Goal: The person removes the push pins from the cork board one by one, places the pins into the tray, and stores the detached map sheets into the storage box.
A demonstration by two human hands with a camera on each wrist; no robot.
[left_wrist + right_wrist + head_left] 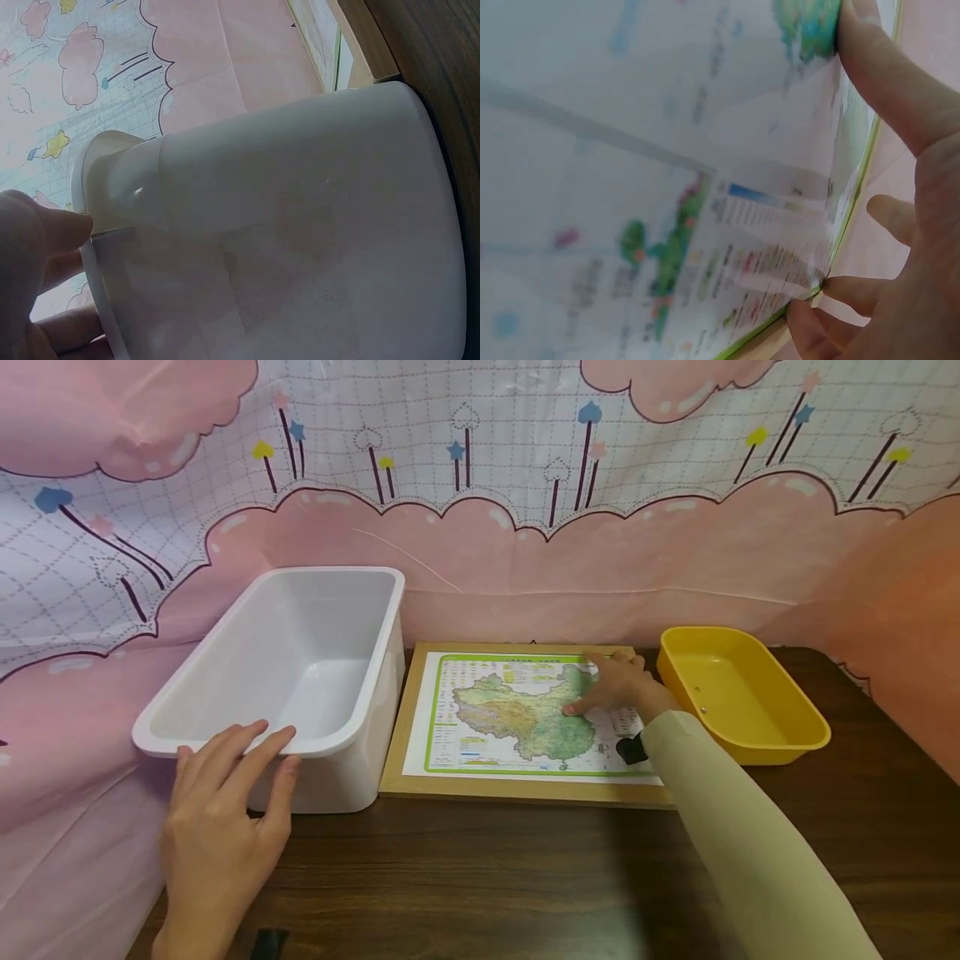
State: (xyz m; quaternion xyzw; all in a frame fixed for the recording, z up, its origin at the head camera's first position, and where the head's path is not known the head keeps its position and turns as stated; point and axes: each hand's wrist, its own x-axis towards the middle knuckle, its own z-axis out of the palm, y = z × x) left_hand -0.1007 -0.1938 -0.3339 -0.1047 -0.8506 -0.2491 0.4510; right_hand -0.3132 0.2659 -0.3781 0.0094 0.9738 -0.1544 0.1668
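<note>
In the head view, my left hand (221, 814) rests at the near rim of a deep white plastic tub (386, 735). Its fingers are spread loosely over the rim. From the left wrist, the thumb (67, 229) touches the rim of the tub (300, 225). My right hand (618, 683) lies across the upper right part of a map (517, 718) set in a light wooden frame (525, 789). The right wrist view has the thumb (892, 82) on the map sheet and fingertips at its far edge; the sheet is blurred there.
A shallow yellow tray (738, 685) stands to the right of the frame, with small bits inside. The dark wooden table (480, 877) carries everything. Behind it hangs a pink patterned cloth (510, 552). The tub stands against the frame's left side.
</note>
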